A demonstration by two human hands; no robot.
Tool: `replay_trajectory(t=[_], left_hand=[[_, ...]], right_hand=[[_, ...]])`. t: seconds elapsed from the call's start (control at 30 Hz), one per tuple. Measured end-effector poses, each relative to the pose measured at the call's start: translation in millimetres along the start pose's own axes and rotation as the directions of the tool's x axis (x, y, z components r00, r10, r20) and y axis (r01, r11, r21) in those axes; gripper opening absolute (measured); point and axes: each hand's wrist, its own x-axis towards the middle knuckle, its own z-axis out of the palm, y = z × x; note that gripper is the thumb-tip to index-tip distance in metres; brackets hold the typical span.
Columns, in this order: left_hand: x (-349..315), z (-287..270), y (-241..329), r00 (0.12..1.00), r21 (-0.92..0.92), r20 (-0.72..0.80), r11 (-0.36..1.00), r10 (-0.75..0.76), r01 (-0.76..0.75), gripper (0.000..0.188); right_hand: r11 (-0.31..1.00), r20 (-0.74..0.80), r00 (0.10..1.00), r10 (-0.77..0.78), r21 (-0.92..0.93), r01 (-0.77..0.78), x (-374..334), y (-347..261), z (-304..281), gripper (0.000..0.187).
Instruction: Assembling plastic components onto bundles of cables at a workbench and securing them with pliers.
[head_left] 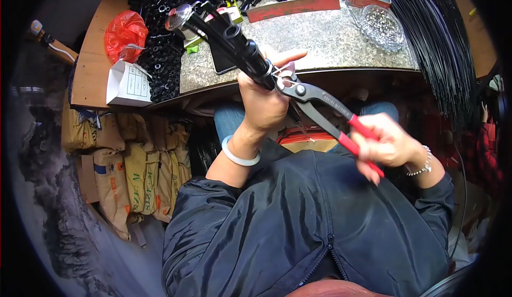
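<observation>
My left hand [264, 102] is wrapped round a bundle of black tubes and rods [240, 46], tilted up and to the left over the bench edge. A silvery round piece [178, 17] shows by its upper end. In my right hand [384, 142] are long pincers [317, 113] with dark arms and red grips, the fingers closed round both handles. The jaws of the pincers meet thin, light wire-like ends [282, 77] at the lower end of the bundle, beside my left fingers. Whether the jaws are fully closed is hard to make out.
Black fittings [160, 65] are heaped on the bench [320, 38]. A dark phone [221, 57] lies behind the tubes. To the left are a red bag [125, 33] and white box [128, 86]; to the right, a glass dish [382, 27] and long black rods [442, 46]. Sacks [112, 179] stand below.
</observation>
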Motion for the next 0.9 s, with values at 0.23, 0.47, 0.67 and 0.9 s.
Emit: replay_trajectory(t=[0.23, 0.47, 0.67, 0.9], left_hand=[[-9.2, 0.3, 12.1, 0.978, -0.068, 0.022, 0.975, -0.209, 0.21, 0.017], [-3.2, 1.1, 10.0, 0.995, -0.056, 0.077, 0.996, -0.065, 0.069, 0.017], [-5.9, -2.7, 3.0, 0.998, 0.009, 0.063, 1.0, 0.029, -0.03, 0.017], [-6.0, -0.9, 12.7, 0.997, 0.015, 0.041, 0.997, -0.072, 0.071, 0.016]], right_hand=[[-0.02, 0.095, 0.607, -0.789, -0.991, 0.129, 16.1, 9.2, 1.7, 0.059], [0.983, 0.306, 0.943, 0.135, -0.16, -0.089, 11.8, -2.5, 0.3, 0.053], [0.953, -0.149, 0.988, -0.049, -0.302, 0.002, 3.8, -7.4, 11.2, 0.041], [0.287, -0.064, 0.76, -0.647, -0.944, 0.164, 18.0, 15.9, 9.0, 0.059]])
